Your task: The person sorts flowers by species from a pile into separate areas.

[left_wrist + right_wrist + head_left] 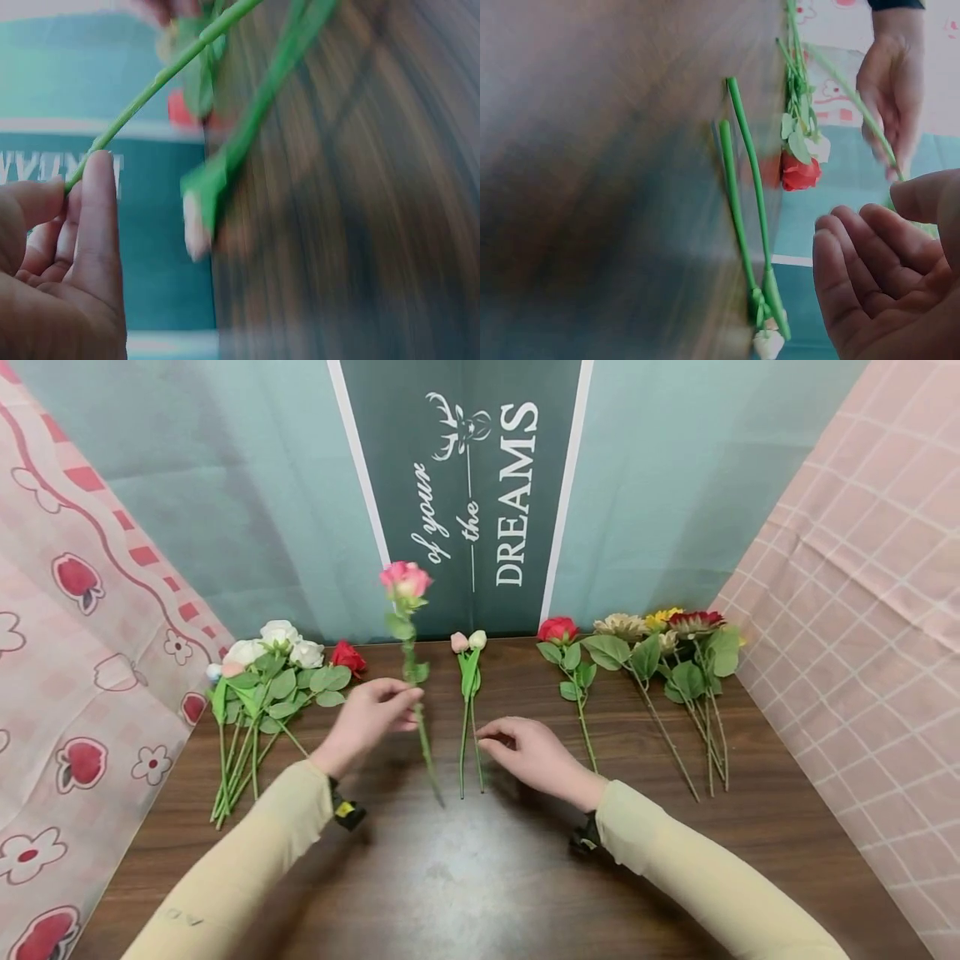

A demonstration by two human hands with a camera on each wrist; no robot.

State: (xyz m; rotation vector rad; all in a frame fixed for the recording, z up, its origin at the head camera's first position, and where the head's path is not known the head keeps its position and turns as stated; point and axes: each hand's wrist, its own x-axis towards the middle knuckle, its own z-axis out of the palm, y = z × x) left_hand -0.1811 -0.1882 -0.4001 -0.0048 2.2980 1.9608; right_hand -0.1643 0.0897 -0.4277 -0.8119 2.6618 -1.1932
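Centrally, the left hand [367, 720] pinches the stem of a pink rose [406, 581] between thumb and fingertips [97, 195], holding it nearly upright above the wooden table [480, 868] with the bloom toward 12 o'clock and the cut end toward 6 o'clock. The right hand [528, 753] holds nothing; its fingers are loosely curled, with the tips just beside the stems of two tulip buds [468, 642], which lie flat on the table at the rose's 3 o'clock. A bunch of white roses [276, 643] with one red bloom lies at 9 o'clock of the left hand, while a red rose [557, 629] and a group of sunflowers [660, 627] lie toward 2 o'clock of the right hand. Judged from this arrangement, the step in hand appears to be gathering single stems into the left hand. The next move would call for the right hand to close on the thin tulip stems and lift them alongside the rose stem without loosening the left hand's pinch.
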